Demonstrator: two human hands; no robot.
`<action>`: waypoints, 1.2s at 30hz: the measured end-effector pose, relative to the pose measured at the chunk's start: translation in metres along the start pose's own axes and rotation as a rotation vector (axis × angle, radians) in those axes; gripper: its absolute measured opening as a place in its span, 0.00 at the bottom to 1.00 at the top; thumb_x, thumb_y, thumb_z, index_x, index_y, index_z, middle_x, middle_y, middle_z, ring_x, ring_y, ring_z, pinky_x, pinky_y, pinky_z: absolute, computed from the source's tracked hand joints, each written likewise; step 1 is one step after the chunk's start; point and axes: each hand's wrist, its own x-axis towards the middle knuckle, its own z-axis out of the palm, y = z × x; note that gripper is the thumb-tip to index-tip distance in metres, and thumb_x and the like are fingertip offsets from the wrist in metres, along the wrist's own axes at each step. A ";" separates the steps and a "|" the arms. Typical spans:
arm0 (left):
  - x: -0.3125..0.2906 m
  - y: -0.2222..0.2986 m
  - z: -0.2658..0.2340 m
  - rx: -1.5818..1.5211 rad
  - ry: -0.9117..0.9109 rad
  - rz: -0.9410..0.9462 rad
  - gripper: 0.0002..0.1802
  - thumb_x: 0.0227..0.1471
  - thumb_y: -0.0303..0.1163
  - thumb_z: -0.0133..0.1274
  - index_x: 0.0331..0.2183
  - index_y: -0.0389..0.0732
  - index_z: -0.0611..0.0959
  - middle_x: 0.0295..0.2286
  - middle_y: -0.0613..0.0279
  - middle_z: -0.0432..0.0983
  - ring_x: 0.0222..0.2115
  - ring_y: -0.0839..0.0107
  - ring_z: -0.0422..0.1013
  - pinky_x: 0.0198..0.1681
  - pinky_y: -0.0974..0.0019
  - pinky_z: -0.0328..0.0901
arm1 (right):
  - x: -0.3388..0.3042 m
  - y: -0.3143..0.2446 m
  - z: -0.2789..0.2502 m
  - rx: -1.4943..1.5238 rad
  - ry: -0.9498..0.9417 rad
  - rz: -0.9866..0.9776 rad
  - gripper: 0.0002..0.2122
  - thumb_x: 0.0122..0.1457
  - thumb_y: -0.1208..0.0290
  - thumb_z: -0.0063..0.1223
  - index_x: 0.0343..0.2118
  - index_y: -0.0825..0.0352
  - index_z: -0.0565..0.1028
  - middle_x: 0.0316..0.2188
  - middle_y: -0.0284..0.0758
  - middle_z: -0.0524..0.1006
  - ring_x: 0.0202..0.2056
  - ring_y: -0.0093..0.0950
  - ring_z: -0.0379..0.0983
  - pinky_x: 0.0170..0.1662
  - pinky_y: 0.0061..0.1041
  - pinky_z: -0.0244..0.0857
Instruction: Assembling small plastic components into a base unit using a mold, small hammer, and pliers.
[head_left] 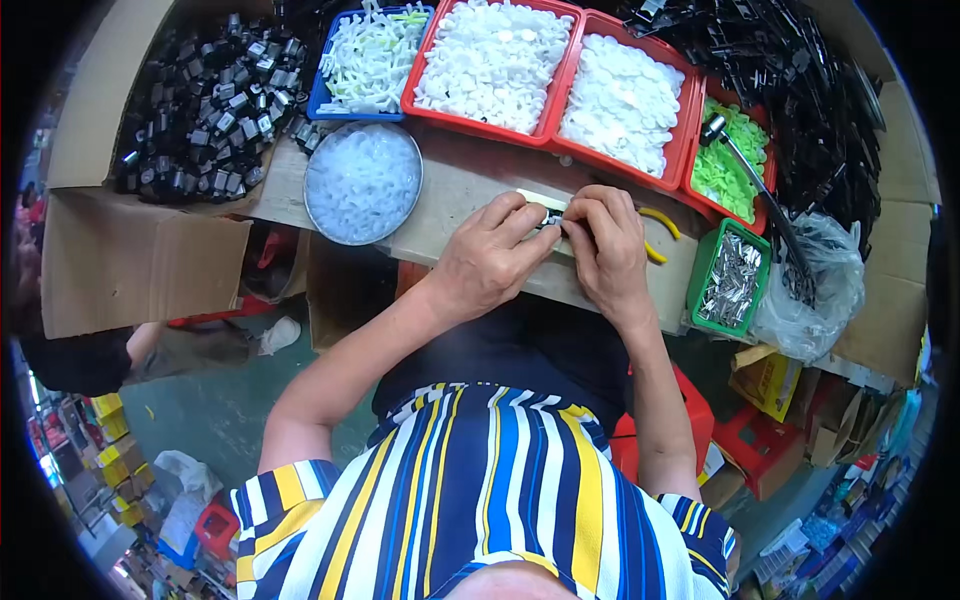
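Observation:
At the near edge of the workbench (450, 170), my left hand (490, 250) and my right hand (608, 245) meet fingertip to fingertip. Both are closed around a small dark part with a shiny bit (552, 215), mostly hidden by the fingers. A pale cream block (538, 199) shows just behind the fingertips. To the right of my right hand, the curved yellow handles of a hand tool (660, 222) stick out; its head is hidden. A round metal dish (363, 184) of translucent whitish pieces stands left of my left hand.
Along the back stand a blue tray (312, 98), red trays (549, 138) of white pieces and a green-piece tray (728, 165). A green bin (692, 300) holds metal parts. Cardboard boxes (140, 262) of black parts flank the bench. A hammer-like tool (745, 165) lies right, by a plastic bag (815, 290).

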 end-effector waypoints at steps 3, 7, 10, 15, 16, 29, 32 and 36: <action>0.006 0.002 -0.003 0.022 -0.002 0.015 0.14 0.45 0.28 0.57 0.37 0.35 0.81 0.35 0.58 0.71 0.41 0.60 0.69 0.42 0.62 0.69 | 0.001 0.000 -0.003 0.062 -0.019 0.018 0.07 0.49 0.80 0.57 0.32 0.67 0.73 0.35 0.36 0.73 0.39 0.36 0.70 0.41 0.33 0.62; 0.013 0.005 -0.004 0.017 -0.018 0.025 0.10 0.45 0.28 0.58 0.32 0.36 0.80 0.32 0.59 0.70 0.38 0.62 0.68 0.38 0.62 0.69 | -0.005 0.003 -0.023 0.060 0.050 0.001 0.06 0.49 0.80 0.59 0.31 0.68 0.75 0.34 0.38 0.74 0.38 0.38 0.71 0.41 0.34 0.63; 0.019 0.003 -0.012 -0.060 -0.078 -0.012 0.10 0.43 0.27 0.61 0.32 0.36 0.81 0.32 0.57 0.70 0.36 0.60 0.69 0.36 0.61 0.68 | -0.019 0.006 -0.064 -0.082 0.194 0.100 0.07 0.50 0.84 0.58 0.33 0.70 0.76 0.35 0.39 0.76 0.38 0.37 0.74 0.41 0.32 0.67; 0.043 -0.004 -0.023 -0.229 -0.061 -0.078 0.11 0.43 0.24 0.63 0.32 0.34 0.82 0.30 0.54 0.73 0.31 0.60 0.70 0.34 0.61 0.67 | -0.060 0.034 -0.129 -0.378 0.270 0.415 0.04 0.56 0.81 0.55 0.34 0.73 0.75 0.33 0.41 0.74 0.36 0.37 0.73 0.42 0.32 0.66; 0.052 -0.007 -0.023 -0.211 -0.024 -0.043 0.10 0.43 0.24 0.63 0.32 0.34 0.83 0.30 0.54 0.73 0.31 0.60 0.70 0.34 0.61 0.67 | -0.069 0.042 -0.135 -0.442 0.250 0.467 0.04 0.57 0.80 0.54 0.35 0.73 0.75 0.33 0.41 0.73 0.36 0.37 0.73 0.42 0.33 0.65; 0.141 -0.041 0.021 0.127 -0.169 0.048 0.06 0.42 0.27 0.63 0.25 0.34 0.86 0.27 0.54 0.77 0.36 0.59 0.71 0.43 0.60 0.68 | -0.072 0.054 -0.139 -0.405 0.118 0.555 0.03 0.55 0.81 0.56 0.32 0.73 0.75 0.30 0.42 0.71 0.33 0.38 0.71 0.38 0.34 0.64; 0.149 -0.040 0.020 0.192 -0.245 0.048 0.07 0.43 0.29 0.63 0.24 0.34 0.86 0.27 0.54 0.78 0.37 0.59 0.71 0.43 0.59 0.69 | -0.073 0.058 -0.140 -0.349 0.123 0.556 0.03 0.54 0.81 0.55 0.31 0.74 0.75 0.29 0.42 0.71 0.33 0.37 0.72 0.37 0.33 0.64; 0.146 -0.040 0.020 0.196 -0.238 0.124 0.06 0.45 0.28 0.62 0.27 0.34 0.86 0.28 0.53 0.79 0.37 0.60 0.71 0.41 0.58 0.69 | -0.071 0.055 -0.141 -0.273 0.221 0.569 0.03 0.55 0.80 0.54 0.31 0.74 0.74 0.28 0.40 0.73 0.30 0.33 0.73 0.36 0.30 0.66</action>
